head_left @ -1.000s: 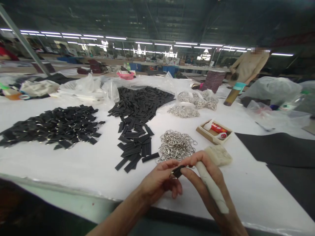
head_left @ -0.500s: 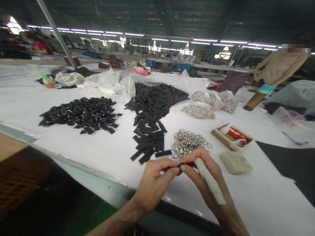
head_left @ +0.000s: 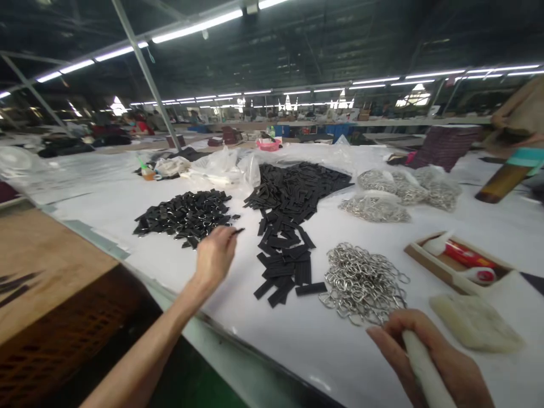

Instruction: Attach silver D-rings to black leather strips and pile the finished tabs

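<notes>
My left hand (head_left: 216, 255) is closed with a small dark tab (head_left: 238, 230) jutting from its fingertips. It is just in front of a pile of black tabs fitted with metal rings (head_left: 182, 216). On the right, my right hand (head_left: 433, 357) wraps around a tool with a thick whitish handle (head_left: 425, 365); a thin dark shaft seems to point forward from it. Its fingertips are at the near edge of a heap of silver metal rings (head_left: 361, 280). Between my hands, loose black strips (head_left: 284, 263) lie on the white-covered table (head_left: 263, 328).
Behind is a large mound of black strips (head_left: 297, 184), with bags of rings (head_left: 376, 208) to its right. A small tray (head_left: 442, 272) holds red and white tubes. A yellowish block (head_left: 476, 323) lies near my right hand. A bottle (head_left: 505, 181) lies tilted far right.
My hands have parted. The left has moved left to the finished-looking ringed pile with a dark tab; the right has moved right beside the rings. The view has turned left.
</notes>
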The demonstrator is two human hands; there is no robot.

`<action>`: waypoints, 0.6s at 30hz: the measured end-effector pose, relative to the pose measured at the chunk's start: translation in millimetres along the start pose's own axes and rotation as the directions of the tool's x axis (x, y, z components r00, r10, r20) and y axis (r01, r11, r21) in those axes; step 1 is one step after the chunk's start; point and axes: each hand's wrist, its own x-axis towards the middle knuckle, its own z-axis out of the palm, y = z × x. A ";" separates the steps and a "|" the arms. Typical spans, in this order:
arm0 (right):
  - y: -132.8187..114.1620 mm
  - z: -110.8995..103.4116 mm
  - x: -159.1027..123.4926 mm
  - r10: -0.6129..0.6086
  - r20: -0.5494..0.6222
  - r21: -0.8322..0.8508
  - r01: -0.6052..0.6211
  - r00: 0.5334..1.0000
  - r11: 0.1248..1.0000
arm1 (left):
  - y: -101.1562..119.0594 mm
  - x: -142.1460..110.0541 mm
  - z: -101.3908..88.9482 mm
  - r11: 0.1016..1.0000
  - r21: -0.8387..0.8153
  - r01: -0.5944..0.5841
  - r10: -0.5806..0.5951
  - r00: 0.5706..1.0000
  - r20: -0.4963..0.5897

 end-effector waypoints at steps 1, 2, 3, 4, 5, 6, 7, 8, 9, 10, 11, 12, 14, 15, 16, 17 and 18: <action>0.3 0.1 -0.8 0.011 -0.013 0.004 -0.011 1.000 1.000 | -11.0 12.7 -3.9 0.999 0.031 0.026 -0.025 0.999 -0.033; 0.5 1.0 -1.6 0.030 -0.032 0.007 -0.030 0.999 1.000 | -18.5 21.6 -5.7 0.997 0.055 0.051 -0.048 0.997 -0.055; 0.5 2.5 -2.6 0.054 -0.043 0.010 -0.054 0.998 0.998 | -21.9 25.7 -5.5 0.994 0.090 0.067 -0.060 0.996 -0.072; 0.4 4.4 -3.7 0.083 -0.041 0.013 -0.083 0.996 0.996 | -20.8 24.8 -3.4 0.991 0.125 0.056 -0.048 0.997 -0.068; 0.0 6.4 -5.1 0.113 -0.023 0.015 -0.113 0.993 0.994 | -15.6 19.5 0.4 0.992 0.126 0.016 -0.012 0.999 -0.031; -0.5 8.4 -6.5 0.144 0.002 0.011 -0.144 0.990 0.990 | -6.6 10.8 5.7 0.995 0.087 -0.057 0.053 0.998 0.045; -0.9 10.1 -7.9 0.166 0.031 0.008 -0.166 0.986 0.986 | 5.2 0.3 12.1 0.990 0.001 -0.139 0.137 0.977 0.163; -1.0 11.4 -9.1 0.180 0.059 0.004 -0.181 0.982 0.984 | 18.9 -10.6 19.5 0.973 -0.097 -0.209 0.228 0.936 0.269; -0.8 12.4 -10.0 0.181 0.082 0.007 -0.182 0.980 0.983 | 33.3 -20.5 27.5 0.946 -0.183 -0.269 0.318 0.883 0.345; 0.0 12.8 -10.6 0.169 0.098 0.018 -0.171 0.981 0.985 | 47.3 -28.4 35.7 0.921 -0.224 -0.318 0.386 0.818 0.427; 1.2 12.7 -10.8 0.146 0.114 0.039 -0.151 0.983 0.988 | 60.0 -33.7 43.8 0.904 -0.215 -0.368 0.426 0.752 0.503; 2.8 12.1 -10.7 0.126 0.126 0.057 -0.134 0.984 0.989 | 70.8 -36.4 51.7 0.896 -0.165 -0.412 0.426 0.695 0.579; 6.1 9.5 -10.1 0.124 0.135 0.072 -0.134 0.983 0.988 | 85.4 -35.9 65.9 0.880 -0.079 -0.468 0.395 0.627 0.671; 7.1 8.0 -9.7 0.136 0.139 0.069 -0.146 0.981 0.987 | 89.4 -33.9 71.7 0.875 -0.053 -0.482 0.379 0.612 0.694; 7.4 6.8 -9.1 0.154 0.145 0.060 -0.164 0.977 0.985 | 91.6 -31.6 76.5 0.872 -0.044 -0.487 0.373 0.604 0.704; 7.0 6.3 -8.5 0.171 0.155 0.048 -0.180 0.973 0.982 | 92.6 -29.5 80.0 0.871 -0.042 -0.489 0.371 0.600 0.709; 5.7 6.9 -7.6 0.177 0.172 0.035 -0.185 0.969 0.982 | 92.9 -27.7 82.3 0.870 -0.037 -0.492 0.368 0.596 0.714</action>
